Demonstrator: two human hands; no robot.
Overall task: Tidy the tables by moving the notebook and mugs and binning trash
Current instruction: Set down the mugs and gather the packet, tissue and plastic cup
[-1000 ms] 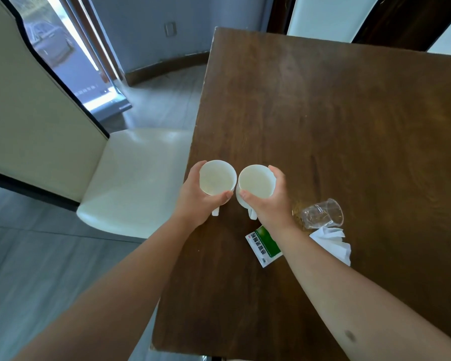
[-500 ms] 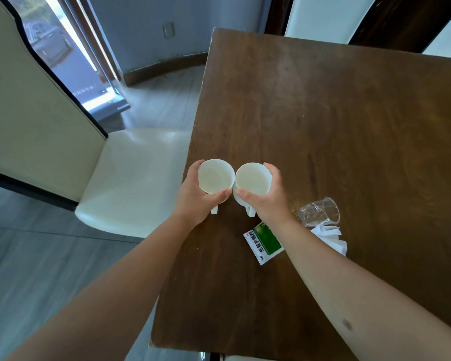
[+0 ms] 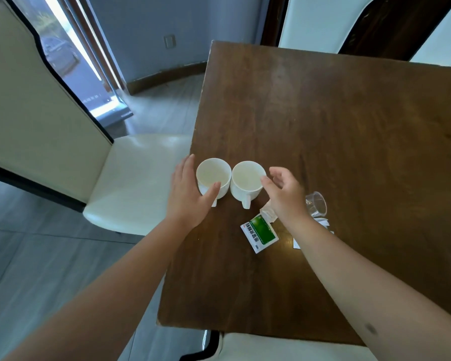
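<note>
Two white mugs stand side by side near the left edge of the brown wooden table (image 3: 336, 131), handles pointing toward me. My left hand (image 3: 188, 194) is spread beside the left mug (image 3: 212, 177), its thumb just over the mug's near wall, not gripping. My right hand (image 3: 284, 194) hovers with fingers apart just right of the right mug (image 3: 246, 181). A green-and-white sachet (image 3: 261, 231) lies on the table below the mugs. A clear plastic cup (image 3: 317, 204) lies on its side to the right, with crumpled white paper (image 3: 323, 222) partly hidden by my right forearm.
A cream chair seat (image 3: 133, 183) sits at the table's left edge, with its tall back (image 3: 29, 118) further left. Another cream chair (image 3: 284, 347) is at the near edge. Grey tiled floor (image 3: 37, 269) lies to the left.
Both hands held the mugs before; now the mugs stand on the table and both hands have let go and opened.
</note>
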